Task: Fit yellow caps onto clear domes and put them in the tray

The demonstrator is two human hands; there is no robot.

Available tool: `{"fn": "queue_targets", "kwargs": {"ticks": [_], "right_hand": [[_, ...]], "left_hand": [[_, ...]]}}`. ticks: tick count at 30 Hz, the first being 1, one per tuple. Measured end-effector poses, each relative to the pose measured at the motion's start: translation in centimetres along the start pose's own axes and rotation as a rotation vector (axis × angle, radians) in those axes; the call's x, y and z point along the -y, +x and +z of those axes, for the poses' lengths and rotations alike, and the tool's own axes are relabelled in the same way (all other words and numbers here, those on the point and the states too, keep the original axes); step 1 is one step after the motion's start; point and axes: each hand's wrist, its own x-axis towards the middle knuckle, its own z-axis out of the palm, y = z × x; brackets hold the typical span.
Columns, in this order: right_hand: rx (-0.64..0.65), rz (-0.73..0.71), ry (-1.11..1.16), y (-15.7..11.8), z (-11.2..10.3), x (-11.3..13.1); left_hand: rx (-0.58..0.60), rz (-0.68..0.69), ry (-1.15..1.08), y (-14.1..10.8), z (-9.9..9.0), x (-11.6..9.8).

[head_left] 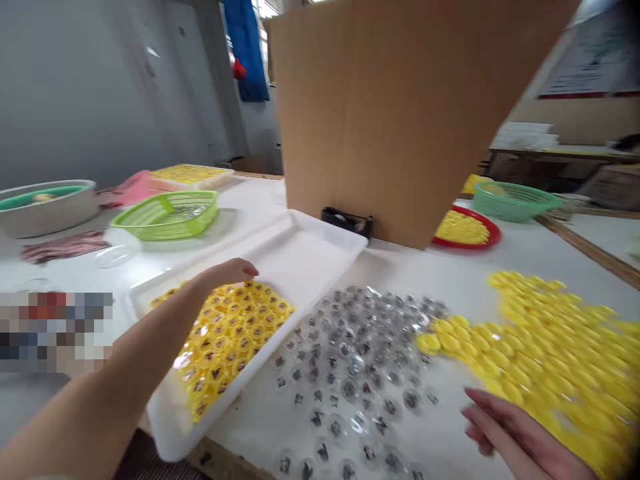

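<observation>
My left hand [233, 272] is over the white tray [320, 233], at the far edge of the yellow round pieces [225, 333] with small dark figures on them. Its fingers point down and are pressed together; whatever they hold is too small to make out. Clear round pieces [350, 360] with dark prints lie scattered on the table in the middle. On the right, my right hand [505, 427] hovers by the plain yellow discs [540, 340], thumb and fingers close together, slightly blurred; whether something is between them cannot be seen.
A tall cardboard sheet [380, 120] stands behind the tray, with a black tape dispenser [347, 221] at its foot. Green basket [167, 215], white tub [50, 210] and pink cloth [65, 247] are at left. A red plate [493, 235] and mint basket [515, 201] are at right.
</observation>
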Motion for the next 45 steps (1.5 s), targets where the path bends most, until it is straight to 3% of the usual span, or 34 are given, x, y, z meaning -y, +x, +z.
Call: {"fn": "queue_targets", "kwargs": {"ticks": [2,4,7,9,12,16,20,22,26,29,32,35,41,45], "right_hand": [[0.040,-0.106,-0.146,1.1,-0.5,1.5],[0.095,-0.315,-0.496,2.8,-0.5,2.6],[0.152,-0.333,-0.708,5.7,0.2,3.7],[0.201,-0.343,-0.797,7.1,1.1,4.3],[0.266,-0.357,-0.890,8.4,2.4,5.0],[0.315,-0.348,-0.936,8.8,2.5,5.3],[0.339,-0.346,-0.907,7.4,0.9,5.9],[0.350,-0.363,-0.870,5.6,0.4,7.0],[0.473,-0.476,-0.675,1.3,0.9,9.7],[0.544,-0.522,-0.452,-0.3,1.7,10.2],[0.436,-0.460,-0.265,0.2,1.3,8.8],[0.287,-0.360,-0.308,0.8,0.0,6.7],[0.535,-0.238,-0.448,-1.9,-0.3,3.8],[0.569,-0.200,-0.464,-3.2,0.9,2.9]], "left_hand": [[-0.097,0.004,0.064,-0.3,-0.1,-0.8],[-0.205,-0.007,0.114,-0.7,-0.5,-2.5],[-0.352,0.063,0.086,-3.4,-0.4,-6.8],[-0.422,0.240,-0.047,-6.7,0.7,-10.7],[-0.300,0.516,-0.214,-11.7,4.3,-16.5],[-0.126,0.633,-0.361,-15.1,10.1,-20.6],[0.011,0.426,-0.532,-15.6,14.6,-22.0],[0.128,0.271,-0.810,-15.7,16.3,-22.8],[0.531,0.002,-1.509,-15.9,18.8,-25.0],[0.732,-0.046,-1.748,-15.7,19.9,-25.6],[0.691,-0.083,-1.819,-15.2,20.0,-25.1],[0.582,-0.087,-1.808,-14.7,19.2,-24.2],[0.526,-0.051,-1.849,-14.0,18.7,-23.3],[0.578,-0.004,-1.853,-14.2,19.2,-23.3]]}}
